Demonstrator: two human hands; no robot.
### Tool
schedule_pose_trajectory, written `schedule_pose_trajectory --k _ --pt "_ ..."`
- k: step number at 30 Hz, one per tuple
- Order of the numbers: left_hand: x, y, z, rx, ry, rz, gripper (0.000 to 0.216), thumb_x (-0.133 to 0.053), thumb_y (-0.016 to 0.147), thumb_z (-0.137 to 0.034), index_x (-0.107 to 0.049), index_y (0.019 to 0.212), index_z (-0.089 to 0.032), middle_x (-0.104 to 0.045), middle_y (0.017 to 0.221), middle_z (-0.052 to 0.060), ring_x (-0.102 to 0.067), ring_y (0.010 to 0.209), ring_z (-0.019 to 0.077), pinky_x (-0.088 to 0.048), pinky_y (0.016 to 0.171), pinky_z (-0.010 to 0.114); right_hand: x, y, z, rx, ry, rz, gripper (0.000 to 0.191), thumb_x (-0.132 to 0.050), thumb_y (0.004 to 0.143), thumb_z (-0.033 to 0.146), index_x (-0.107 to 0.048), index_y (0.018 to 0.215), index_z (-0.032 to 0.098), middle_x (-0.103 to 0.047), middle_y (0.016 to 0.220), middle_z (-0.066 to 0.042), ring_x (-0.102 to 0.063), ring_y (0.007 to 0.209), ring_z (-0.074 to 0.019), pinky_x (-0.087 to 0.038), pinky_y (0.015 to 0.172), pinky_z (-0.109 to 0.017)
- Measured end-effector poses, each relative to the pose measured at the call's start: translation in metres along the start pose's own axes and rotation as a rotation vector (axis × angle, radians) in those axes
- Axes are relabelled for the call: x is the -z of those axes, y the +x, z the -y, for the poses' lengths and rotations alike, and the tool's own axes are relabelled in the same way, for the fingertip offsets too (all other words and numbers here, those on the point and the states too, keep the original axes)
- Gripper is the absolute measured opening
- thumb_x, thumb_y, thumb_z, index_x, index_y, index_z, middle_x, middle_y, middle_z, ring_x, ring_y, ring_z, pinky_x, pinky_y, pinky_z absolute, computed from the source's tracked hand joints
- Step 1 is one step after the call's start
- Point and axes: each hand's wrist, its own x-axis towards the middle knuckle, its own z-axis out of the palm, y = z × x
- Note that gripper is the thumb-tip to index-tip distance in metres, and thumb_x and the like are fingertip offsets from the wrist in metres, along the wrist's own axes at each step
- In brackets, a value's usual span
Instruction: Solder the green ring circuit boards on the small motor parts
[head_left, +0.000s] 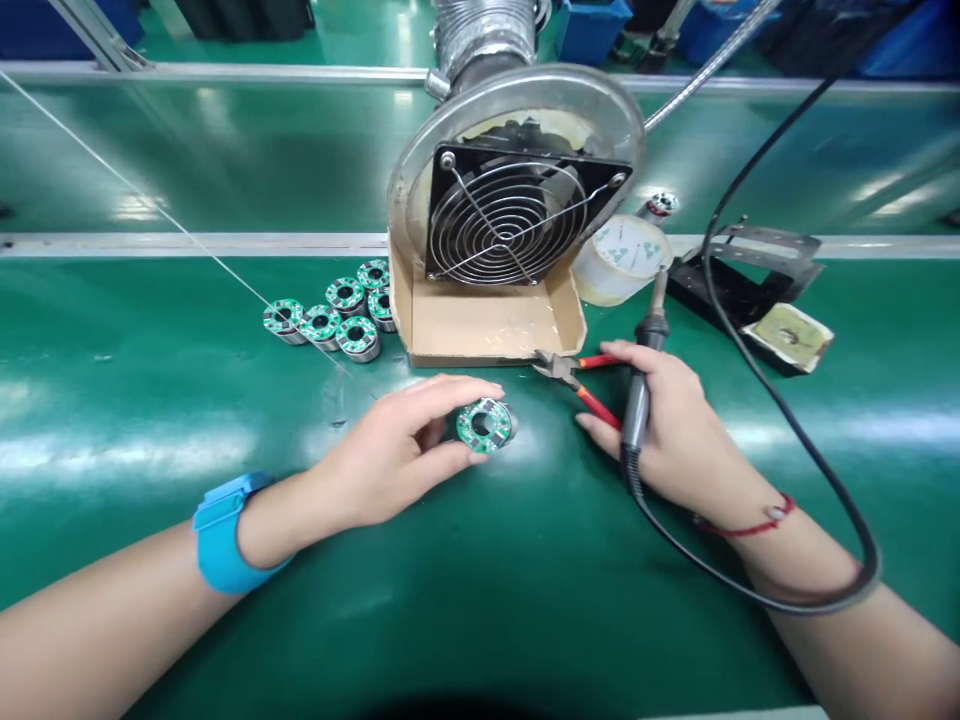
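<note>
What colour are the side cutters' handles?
Red, on the side cutters, in the head view.

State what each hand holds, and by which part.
The left hand pinches a round green circuit board by its rim, between fingertips and thumb. The right hand grips a soldering iron by its black handle, with red-handled cutters under its fingers.

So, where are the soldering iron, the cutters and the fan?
Soldering iron point(636, 408): head view, on its dark grip.
Red-handled cutters point(598, 406): head view, on a red handle.
Extractor fan point(510, 225): head view, on its wire guard.
</note>
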Motion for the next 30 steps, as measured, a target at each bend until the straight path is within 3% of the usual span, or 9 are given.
schedule_pose_trajectory --k 2,4,7,12,16,21,25,30 --pt "-0.001 -0.002 0.000 0.049 -0.030 -0.011 0.041 -0.064 0.088 -0.017 -0.063 0.128 -0.023 -0.070 0.110 0.002 -0.046 0.058 0.0086 -0.040 0.057 0.024 -0.001 0.000 0.000 0.009 -0.009 -0.031 0.044 -0.067 0.086 0.041 -0.054 0.124 0.020 -0.070 0.114 -0.014 -0.066 0.109 -0.0368 -0.051 0.096 -0.061" --pt "-0.002 -0.003 0.000 0.091 -0.022 -0.017 0.038 -0.067 0.088 -0.022 -0.062 0.126 -0.023 -0.068 0.097 0.000 -0.046 0.058 0.0095 -0.039 0.055 0.025 0.003 -0.002 0.003 0.022 -0.008 -0.057 0.027 -0.062 0.088 0.032 -0.057 0.113 0.022 -0.070 0.096 -0.011 -0.068 0.087 -0.0315 -0.057 0.078 -0.050" --pt "-0.002 -0.004 -0.002 0.070 0.060 -0.037 0.028 -0.070 0.088 -0.026 -0.063 0.114 -0.023 -0.063 0.088 -0.002 -0.049 0.063 0.0113 -0.039 0.058 0.025 0.012 -0.006 0.020 0.051 0.021 -0.055 0.025 -0.061 0.088 0.027 -0.056 0.112 0.024 -0.068 0.093 -0.009 -0.067 0.077 -0.0273 -0.056 0.063 -0.040" --pt "-0.003 -0.006 -0.005 -0.008 0.175 -0.088 0.027 -0.074 0.086 -0.028 -0.059 0.108 -0.021 -0.063 0.094 -0.001 -0.054 0.073 0.0129 -0.040 0.062 0.026 0.027 -0.006 0.053 0.178 0.050 0.059 0.029 -0.056 0.091 0.023 -0.053 0.120 0.023 -0.069 0.098 -0.009 -0.068 0.084 -0.0269 -0.058 0.070 -0.040" --pt "-0.004 -0.007 -0.006 -0.032 0.244 -0.109 0.027 -0.076 0.086 -0.029 -0.058 0.104 -0.021 -0.062 0.091 -0.001 -0.055 0.073 0.0136 -0.039 0.061 0.026 0.032 -0.002 0.060 0.225 -0.037 0.118 0.029 -0.054 0.090 0.019 -0.055 0.118 0.021 -0.067 0.096 -0.010 -0.065 0.080 -0.0278 -0.055 0.066 -0.041" --pt "-0.004 -0.006 -0.008 -0.049 0.360 -0.128 0.027 -0.078 0.084 -0.031 -0.058 0.099 -0.020 -0.060 0.088 -0.001 -0.056 0.074 0.0154 -0.040 0.059 0.026 0.037 -0.002 0.064 0.286 -0.087 0.113 0.018 -0.054 0.092 0.021 -0.063 0.108 0.019 -0.063 0.077 -0.005 -0.059 0.065 -0.0243 -0.048 0.057 -0.037" --pt "-0.003 -0.007 -0.009 -0.033 0.326 -0.142 0.028 -0.076 0.085 -0.032 -0.058 0.102 -0.020 -0.061 0.089 -0.001 -0.056 0.071 0.0148 -0.040 0.058 0.025 0.035 -0.003 0.066 0.227 -0.126 0.029 0.017 -0.052 0.098 0.027 -0.062 0.109 0.019 -0.065 0.076 -0.006 -0.062 0.064 -0.0242 -0.047 0.056 -0.036" --pt "-0.001 -0.007 -0.006 -0.042 0.210 -0.170 0.029 -0.073 0.087 -0.026 -0.058 0.111 -0.021 -0.066 0.101 0.001 -0.058 0.075 0.0138 -0.042 0.061 0.025 0.018 0.010 0.050 -0.006 -0.253 -0.062 0.026 -0.057 0.091 0.028 -0.060 0.116 0.020 -0.068 0.087 -0.011 -0.065 0.078 -0.0324 -0.050 0.065 -0.043"
